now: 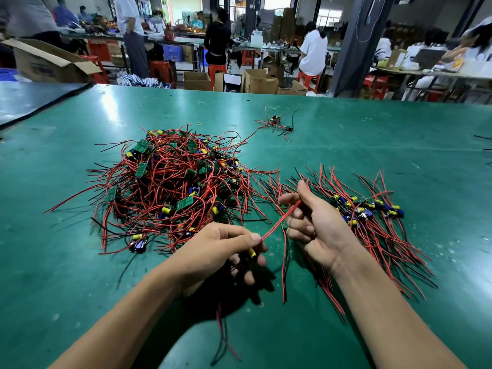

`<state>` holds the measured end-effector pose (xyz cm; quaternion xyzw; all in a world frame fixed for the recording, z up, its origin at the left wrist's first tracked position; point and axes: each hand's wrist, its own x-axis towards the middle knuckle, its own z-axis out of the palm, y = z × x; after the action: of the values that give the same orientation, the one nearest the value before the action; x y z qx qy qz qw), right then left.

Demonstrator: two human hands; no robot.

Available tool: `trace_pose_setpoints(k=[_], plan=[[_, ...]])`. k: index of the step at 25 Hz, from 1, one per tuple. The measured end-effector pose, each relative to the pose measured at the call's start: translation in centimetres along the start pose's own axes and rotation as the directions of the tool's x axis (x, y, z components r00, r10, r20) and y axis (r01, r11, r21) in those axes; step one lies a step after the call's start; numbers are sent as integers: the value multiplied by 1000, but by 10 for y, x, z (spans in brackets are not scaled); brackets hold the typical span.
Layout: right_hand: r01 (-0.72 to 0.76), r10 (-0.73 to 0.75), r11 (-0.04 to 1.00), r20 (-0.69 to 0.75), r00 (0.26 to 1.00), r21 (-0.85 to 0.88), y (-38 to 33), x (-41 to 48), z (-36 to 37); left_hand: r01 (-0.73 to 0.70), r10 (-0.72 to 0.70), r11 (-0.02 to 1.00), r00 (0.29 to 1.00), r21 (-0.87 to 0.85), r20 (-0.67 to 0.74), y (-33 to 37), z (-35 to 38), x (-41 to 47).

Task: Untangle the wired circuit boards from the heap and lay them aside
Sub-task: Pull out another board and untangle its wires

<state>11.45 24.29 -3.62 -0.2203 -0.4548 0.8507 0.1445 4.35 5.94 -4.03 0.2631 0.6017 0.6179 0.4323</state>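
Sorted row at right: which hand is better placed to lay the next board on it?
Right, probably. The right hand grips the red wire right beside the row; the left hand pinches the wire's other end on the heap side and would have to cross over.

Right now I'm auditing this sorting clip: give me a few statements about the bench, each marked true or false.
1. The left hand and right hand both hold one red wire stretched between them. True.
2. The tangled heap lies to the right of the hands. False: it lies to their left; the laid-aside bundle is on the right.
3. A few stray wired boards lie apart, farther up the table. True.
4. The table mat is blue. False: it is green.
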Motion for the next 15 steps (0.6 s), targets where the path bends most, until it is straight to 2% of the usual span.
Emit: trace_pose_setpoints(k=[3,4,5,6,7,8,10,11,12,13,15], plan=[[48,-45,995,39,998,-84,5,2,3,-66,57,986,996,-154,-64,7,2,1],[93,-85,982,56,995,-164,7,2,3,-130,109,973,987,-192,-118,10,2,1],[184,-164,931,89,982,-314,10,1,3,-198,160,954,971,-225,-177,12,2,2],[302,-261,802,153,953,-515,14,-1,3,-260,202,933,951,-250,-235,15,1,3],[403,-323,614,250,913,-679,18,-2,5,-310,233,913,930,-265,-285,17,0,3],[472,-325,467,351,878,-748,24,-5,6,-347,254,899,911,-268,-325,19,-1,3],[561,-274,311,493,826,-767,35,-11,13,-374,265,893,887,-250,-379,20,-3,2],[595,-289,271,526,800,-756,40,-14,17,-367,252,896,883,-250,-395,22,-3,1],[614,-327,275,529,783,-740,44,-17,21,-356,234,896,887,-265,-399,22,-3,1],[620,-371,321,507,778,-716,46,-19,25,-346,217,889,896,-301,-388,23,-2,0],[599,-427,463,427,797,-653,46,-21,30,-349,214,859,910,-376,-356,23,-3,0]])
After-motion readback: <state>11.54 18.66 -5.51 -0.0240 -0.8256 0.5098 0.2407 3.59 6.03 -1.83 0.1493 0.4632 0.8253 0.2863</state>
